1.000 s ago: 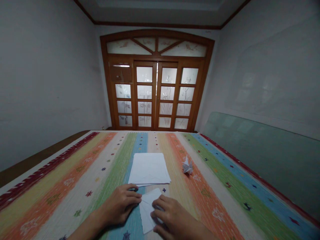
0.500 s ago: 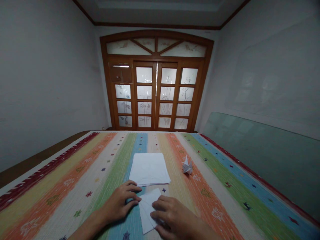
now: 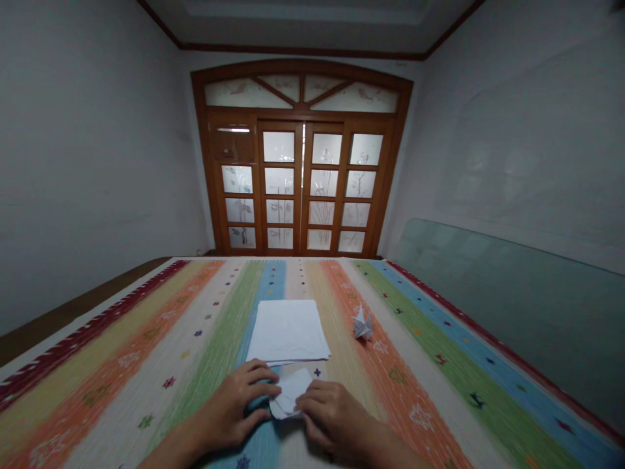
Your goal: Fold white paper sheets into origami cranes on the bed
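A small white sheet of folded paper (image 3: pixel 296 385) lies on the striped cloth in front of me, creases on its surface and its near edge bent up. My right hand (image 3: pixel 336 410) pinches it at the near right, thumb below and fingertips on top. At the paper's left side, my left hand (image 3: pixel 247 397) holds the edge with fingertips and thumb. Part of the paper is hidden behind the right fingers. Just beyond is a stack of white paper (image 3: pixel 289 329), close to the left fingertips. A folded paper crane (image 3: pixel 362 326) stands farther right.
A striped, patterned tablecloth (image 3: pixel 195 371) covers the table. Along the right side rises a pale green panel (image 3: pixel 498 280). Wooden doors with glass panes (image 3: pixel 303 182) stand beyond the far table edge, between grey-white walls.
The paper's near part, flat before, is now lifted and bent away from me by the right hand. My left hand stays at the left edge, shifted slightly. The stack and crane rest where they were.
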The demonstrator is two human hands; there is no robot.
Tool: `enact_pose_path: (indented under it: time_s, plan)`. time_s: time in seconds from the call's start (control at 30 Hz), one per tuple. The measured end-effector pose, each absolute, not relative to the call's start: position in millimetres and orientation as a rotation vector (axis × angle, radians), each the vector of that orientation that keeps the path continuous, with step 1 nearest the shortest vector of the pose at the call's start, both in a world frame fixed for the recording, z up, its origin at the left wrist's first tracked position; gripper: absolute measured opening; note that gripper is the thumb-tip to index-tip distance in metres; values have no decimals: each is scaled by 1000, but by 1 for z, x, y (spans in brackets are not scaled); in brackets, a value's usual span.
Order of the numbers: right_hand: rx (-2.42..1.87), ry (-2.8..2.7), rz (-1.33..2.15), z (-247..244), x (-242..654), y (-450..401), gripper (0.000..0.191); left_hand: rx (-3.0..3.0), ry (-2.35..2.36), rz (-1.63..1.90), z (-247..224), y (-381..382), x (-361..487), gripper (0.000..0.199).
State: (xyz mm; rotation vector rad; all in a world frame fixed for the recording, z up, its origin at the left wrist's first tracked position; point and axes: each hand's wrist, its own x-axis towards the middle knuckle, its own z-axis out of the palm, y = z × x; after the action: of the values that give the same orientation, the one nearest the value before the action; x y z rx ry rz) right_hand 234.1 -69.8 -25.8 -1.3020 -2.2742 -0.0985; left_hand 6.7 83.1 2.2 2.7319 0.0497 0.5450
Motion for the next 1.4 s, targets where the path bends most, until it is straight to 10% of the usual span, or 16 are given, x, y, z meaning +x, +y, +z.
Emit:
enact_pose_path:
  time_s: [0.43,0.73,1.4]
  plan:
    - [-1348,-1424,515,-5,221,-72,50,2240,447,918,-3,64,19,16]
    - [-1261,-1160,858,-11,222,-60,45,1702,744,764,2,62,30,46]
    - [-1742,-1431,324,-22,223,-65,11,2334,652,596,-2,70,26,7]
